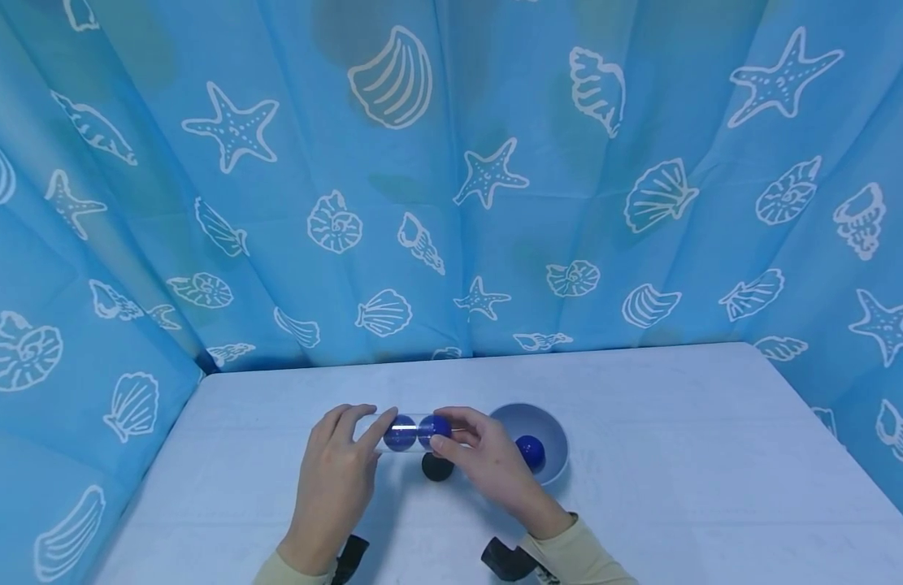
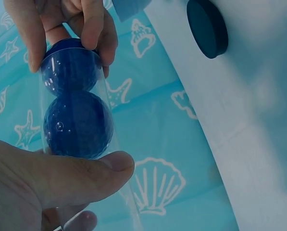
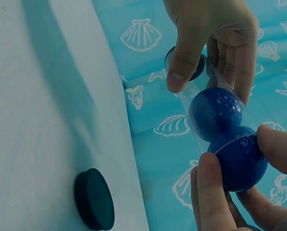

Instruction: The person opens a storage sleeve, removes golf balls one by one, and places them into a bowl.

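Note:
My left hand (image 1: pixel 339 475) grips a clear plastic tube (image 3: pixel 191 91) from its left side, with the thumb lying across it in the left wrist view. A dark cap (image 3: pixel 199 70) closes the end near that hand. Inside the tube sits one blue ball (image 2: pixel 79 124). Touching it, a second blue ball (image 3: pixel 240 161) is at the other end, partly sticking out past the rim. The fingertips of my right hand (image 1: pixel 491 459) pinch this second ball at the tube's mouth. The tube is held above the table, roughly level in the head view.
A loose black lid (image 1: pixel 438 467) is on the white table (image 1: pixel 678 455) below the tube. Right of it, behind my right hand, stands a grey-blue bowl (image 1: pixel 559 426) with another blue ball (image 1: pixel 530 452) inside. Blue seashell curtains (image 1: pixel 436 162) enclose the table at the back and sides.

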Demonstrator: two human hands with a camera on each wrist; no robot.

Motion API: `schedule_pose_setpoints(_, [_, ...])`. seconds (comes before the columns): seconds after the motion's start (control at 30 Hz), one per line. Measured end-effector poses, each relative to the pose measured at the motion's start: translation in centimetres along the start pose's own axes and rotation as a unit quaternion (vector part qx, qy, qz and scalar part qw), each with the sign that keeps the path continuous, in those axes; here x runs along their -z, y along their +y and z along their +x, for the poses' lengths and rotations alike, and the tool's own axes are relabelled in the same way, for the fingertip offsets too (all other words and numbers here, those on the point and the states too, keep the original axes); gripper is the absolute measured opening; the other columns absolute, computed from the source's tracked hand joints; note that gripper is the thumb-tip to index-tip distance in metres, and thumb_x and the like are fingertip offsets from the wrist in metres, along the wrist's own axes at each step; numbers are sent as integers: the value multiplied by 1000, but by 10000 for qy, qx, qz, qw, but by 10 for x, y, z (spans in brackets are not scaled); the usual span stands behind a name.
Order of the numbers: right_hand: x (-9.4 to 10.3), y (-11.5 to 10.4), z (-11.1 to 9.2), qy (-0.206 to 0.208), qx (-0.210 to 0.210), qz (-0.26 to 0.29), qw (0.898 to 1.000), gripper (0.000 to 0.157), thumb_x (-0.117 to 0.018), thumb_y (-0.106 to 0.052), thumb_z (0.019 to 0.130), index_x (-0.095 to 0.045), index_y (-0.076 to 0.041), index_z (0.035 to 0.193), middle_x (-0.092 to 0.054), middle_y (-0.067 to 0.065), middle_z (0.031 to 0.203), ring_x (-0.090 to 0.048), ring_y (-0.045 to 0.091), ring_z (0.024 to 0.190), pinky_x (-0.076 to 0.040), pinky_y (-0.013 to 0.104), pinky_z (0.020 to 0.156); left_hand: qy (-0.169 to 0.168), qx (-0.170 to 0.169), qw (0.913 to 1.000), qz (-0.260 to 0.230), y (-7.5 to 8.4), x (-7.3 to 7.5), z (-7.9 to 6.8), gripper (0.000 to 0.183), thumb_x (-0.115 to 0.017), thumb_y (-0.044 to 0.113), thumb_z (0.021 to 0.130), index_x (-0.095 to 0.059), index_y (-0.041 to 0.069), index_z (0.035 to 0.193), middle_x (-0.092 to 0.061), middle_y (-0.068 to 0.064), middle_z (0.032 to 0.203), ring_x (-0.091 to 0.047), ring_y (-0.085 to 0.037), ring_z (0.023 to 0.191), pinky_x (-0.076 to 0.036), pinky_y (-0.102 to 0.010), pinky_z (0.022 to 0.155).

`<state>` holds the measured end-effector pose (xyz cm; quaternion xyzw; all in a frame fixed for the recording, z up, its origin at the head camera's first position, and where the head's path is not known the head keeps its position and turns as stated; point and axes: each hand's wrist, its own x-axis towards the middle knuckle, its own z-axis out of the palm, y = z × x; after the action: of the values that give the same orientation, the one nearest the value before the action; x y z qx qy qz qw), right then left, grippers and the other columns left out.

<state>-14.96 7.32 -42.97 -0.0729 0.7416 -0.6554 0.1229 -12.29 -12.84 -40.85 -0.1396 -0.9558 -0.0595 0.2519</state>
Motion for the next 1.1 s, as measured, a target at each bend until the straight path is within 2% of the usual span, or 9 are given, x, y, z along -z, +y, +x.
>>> schedule_pose_setpoints(0.57, [3, 0, 0, -2, 152, 65, 9999, 54, -70, -32, 96, -55, -6, 140, -65, 10, 125, -67, 21, 107, -56, 35, 94, -121, 121, 9998, -79, -1, 1, 0, 61, -91, 4, 72, -70, 18, 127, -65, -13, 122, -56, -35, 117, -47, -53, 104])
schedule_pose_setpoints(0.87, [5, -3, 0, 193, 104, -157, 9996, 52, -71, -35, 95, -58, -10, 138, -63, 9, 130, -63, 22, 115, -55, 38, 96, -120, 295, 9994, -99, -1, 1, 1, 63, -92, 5, 71, -69, 17, 128, -65, -14, 122, -56, -36, 118, -47, -53, 103])
schedule_pose_setpoints(1.1, [8, -3, 0, 237, 213, -178, 9993, 54, -70, -37, 95, -56, -8, 140, -61, 10, 135, -61, 24, 119, -55, 35, 95, -130, 345, 9992, -164, -1, 0, 2, 64, -92, 8, 72, -68, 17, 130, -66, -14, 121, -58, -35, 116, -49, -53, 102])
